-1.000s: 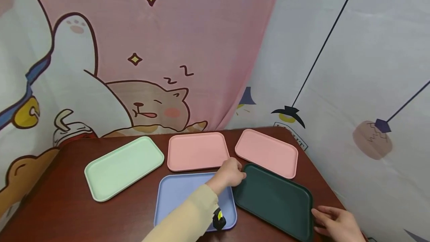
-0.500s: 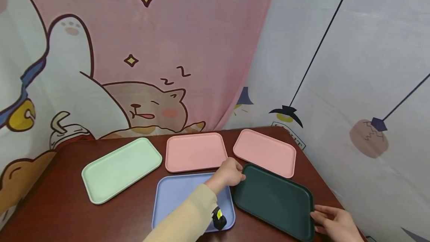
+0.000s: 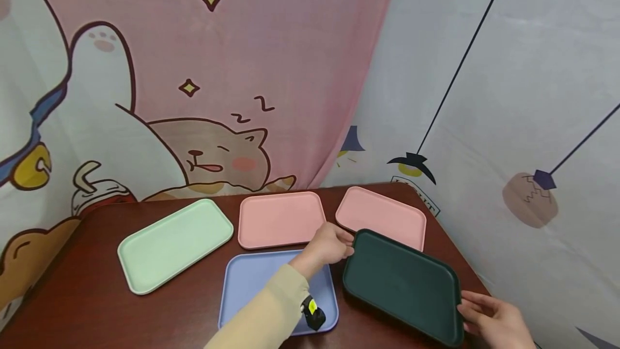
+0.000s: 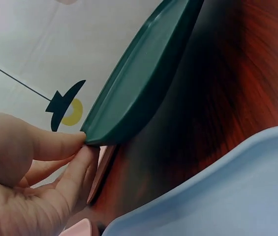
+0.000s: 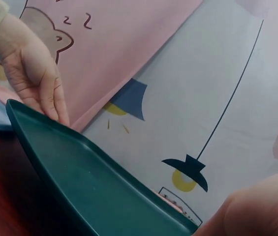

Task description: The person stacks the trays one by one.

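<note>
A dark green rectangular tray [image 3: 402, 287] hangs just above the table, with a shadow beneath it. My left hand [image 3: 329, 244] pinches its far left corner; in the left wrist view the thumb lies on top of the rim and the fingers [image 4: 77, 172] underneath. At the opposite short side, my right hand [image 3: 496, 319] grips the rim, its fingers partly hidden under the tray. Only part of the right hand [image 5: 262, 209] shows in the right wrist view. Below my left forearm lies a blue tray [image 3: 247, 279], partly covered by the sleeve.
Two pink trays, one in the middle [image 3: 281, 220] and one at the right [image 3: 382, 214], lie along the back of the brown table [image 3: 97, 306]. A light green tray [image 3: 174, 246] sits at an angle on the left. A printed curtain [image 3: 310, 69] hangs behind.
Both hands have raised the dark green tray off the table and shifted it slightly right; it now overlaps more of the right pink tray. The other trays stay put.
</note>
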A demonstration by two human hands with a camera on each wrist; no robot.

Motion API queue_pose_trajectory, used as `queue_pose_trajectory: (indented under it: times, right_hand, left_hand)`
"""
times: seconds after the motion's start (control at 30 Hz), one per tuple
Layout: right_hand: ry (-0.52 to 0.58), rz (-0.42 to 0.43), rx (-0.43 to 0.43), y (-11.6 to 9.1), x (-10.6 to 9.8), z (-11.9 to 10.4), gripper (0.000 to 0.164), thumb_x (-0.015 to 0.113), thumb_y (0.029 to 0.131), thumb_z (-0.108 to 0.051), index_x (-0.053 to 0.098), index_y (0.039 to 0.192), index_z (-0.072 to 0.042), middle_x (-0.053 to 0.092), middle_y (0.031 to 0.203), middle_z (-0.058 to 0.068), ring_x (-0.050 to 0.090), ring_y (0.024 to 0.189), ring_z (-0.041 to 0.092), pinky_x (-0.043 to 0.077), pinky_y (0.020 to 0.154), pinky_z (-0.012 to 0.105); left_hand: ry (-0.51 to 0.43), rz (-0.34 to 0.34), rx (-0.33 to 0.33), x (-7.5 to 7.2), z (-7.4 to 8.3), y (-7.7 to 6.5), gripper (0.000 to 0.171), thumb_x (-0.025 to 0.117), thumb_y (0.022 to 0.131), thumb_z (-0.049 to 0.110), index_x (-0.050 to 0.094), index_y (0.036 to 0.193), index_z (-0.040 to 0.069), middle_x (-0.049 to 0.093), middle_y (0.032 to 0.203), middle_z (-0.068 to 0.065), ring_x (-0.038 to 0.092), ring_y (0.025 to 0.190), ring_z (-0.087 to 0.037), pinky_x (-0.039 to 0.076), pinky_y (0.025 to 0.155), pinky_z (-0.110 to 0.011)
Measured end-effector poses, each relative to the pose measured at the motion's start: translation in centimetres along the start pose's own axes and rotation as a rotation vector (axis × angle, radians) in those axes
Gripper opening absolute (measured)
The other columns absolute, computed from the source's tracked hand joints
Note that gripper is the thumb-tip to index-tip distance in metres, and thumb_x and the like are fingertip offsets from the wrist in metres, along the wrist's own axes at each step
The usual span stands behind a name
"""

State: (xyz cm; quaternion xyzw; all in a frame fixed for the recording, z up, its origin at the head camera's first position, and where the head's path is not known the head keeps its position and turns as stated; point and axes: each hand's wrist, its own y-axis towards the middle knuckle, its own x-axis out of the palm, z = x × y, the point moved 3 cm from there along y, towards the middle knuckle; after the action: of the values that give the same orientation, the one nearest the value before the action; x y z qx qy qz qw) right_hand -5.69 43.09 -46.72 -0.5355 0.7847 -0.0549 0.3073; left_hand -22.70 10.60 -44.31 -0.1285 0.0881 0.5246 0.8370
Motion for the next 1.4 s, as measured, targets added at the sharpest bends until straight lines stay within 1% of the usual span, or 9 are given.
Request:
queue_pose_trajectory:
  times: [0.27,0.4,0.5,0.67,0.8,1.03,1.1,1.23,1.4]
  right_hand:
    - [0.025,-0.003,0.010,-0.3,-0.1,-1.1,0.064,0.074,0.102,-0.014,0.044,0.145,0.022,0.075,0.097,0.008,0.073,0.086,0.019,0.065,0.074,0.040]
    - [0.023,-0.008,-0.006,-0.6,0.1,-2.0,0.066,0.074,0.102,-0.020,0.044,0.146,0.020,0.076,0.102,0.013,0.074,0.087,0.019,0.065,0.075,0.040]
    - [0.002,-0.020,-0.024,-0.8,0.5,-2.7,0.068,0.074,0.103,-0.023,0.045,0.147,0.019,0.075,0.109,0.019,0.074,0.089,0.019,0.065,0.076,0.041]
    - [-0.047,-0.020,-0.061,-0.9,1.1,-3.9,0.069,0.075,0.102,-0.027,0.047,0.148,0.016,0.072,0.120,0.023,0.073,0.091,0.016,0.065,0.077,0.039]
    - [-0.055,-0.028,-0.078,-0.9,1.7,-4.8,0.069,0.075,0.102,-0.028,0.047,0.149,0.014,0.070,0.126,0.025,0.073,0.094,0.015,0.065,0.079,0.040]
    - [0.024,-0.065,-0.093,-1.0,2.6,-6.0,0.065,0.073,0.103,-0.021,0.045,0.151,0.012,0.069,0.128,0.024,0.073,0.098,0.015,0.065,0.082,0.041]
    - [0.051,-0.081,-0.106,-1.1,2.8,-6.3,0.064,0.072,0.104,-0.019,0.045,0.152,0.012,0.069,0.129,0.022,0.072,0.099,0.013,0.064,0.083,0.041]
    - [0.115,-0.125,-0.141,-1.3,3.5,-6.8,0.062,0.071,0.104,-0.014,0.043,0.153,0.012,0.070,0.128,0.015,0.071,0.100,0.008,0.064,0.085,0.039]
    - [0.151,-0.156,-0.178,-1.6,4.4,-7.4,0.058,0.071,0.103,-0.008,0.046,0.153,0.010,0.072,0.120,0.007,0.073,0.098,0.010,0.064,0.082,0.036]
  left_hand:
    - [-0.067,0.006,0.012,-1.2,0.3,-0.8,0.021,0.079,0.089,-0.006,0.079,0.110,-0.003,0.070,0.093,-0.005,0.073,0.079,-0.018,0.063,0.074,-0.031]
    - [-0.109,0.010,0.019,-2.0,0.4,-1.2,0.022,0.079,0.089,-0.006,0.079,0.110,-0.004,0.070,0.093,-0.007,0.074,0.081,-0.020,0.064,0.076,-0.033]
    - [-0.155,0.016,0.018,-2.7,0.4,-1.5,0.023,0.078,0.088,-0.007,0.079,0.111,-0.005,0.071,0.094,-0.009,0.074,0.083,-0.022,0.064,0.078,-0.034]
    - [-0.187,0.031,0.027,-3.8,0.2,-2.0,0.026,0.078,0.087,-0.007,0.078,0.114,-0.007,0.074,0.098,-0.011,0.074,0.086,-0.020,0.064,0.080,-0.034]
    - [-0.215,0.044,0.032,-4.7,-0.1,-2.5,0.030,0.078,0.087,-0.007,0.077,0.117,-0.008,0.076,0.101,-0.013,0.073,0.088,-0.019,0.064,0.082,-0.035]
    - [-0.280,0.041,0.021,-6.4,-0.5,-3.3,0.033,0.079,0.088,-0.004,0.075,0.121,-0.008,0.075,0.112,-0.015,0.074,0.097,-0.022,0.064,0.085,-0.037]
    - [-0.290,0.038,0.017,-6.9,-0.6,-3.6,0.032,0.079,0.089,-0.003,0.076,0.121,-0.007,0.074,0.116,-0.015,0.074,0.098,-0.022,0.064,0.086,-0.036]
    - [-0.313,0.034,0.031,-8.0,-0.6,-4.3,0.029,0.079,0.091,-0.002,0.077,0.120,-0.006,0.074,0.120,-0.015,0.075,0.099,-0.022,0.063,0.087,-0.036]
    - [-0.350,0.036,0.054,-9.2,-1.0,-5.7,0.030,0.078,0.091,-0.004,0.075,0.121,-0.009,0.073,0.122,-0.018,0.075,0.100,-0.023,0.063,0.088,-0.036]
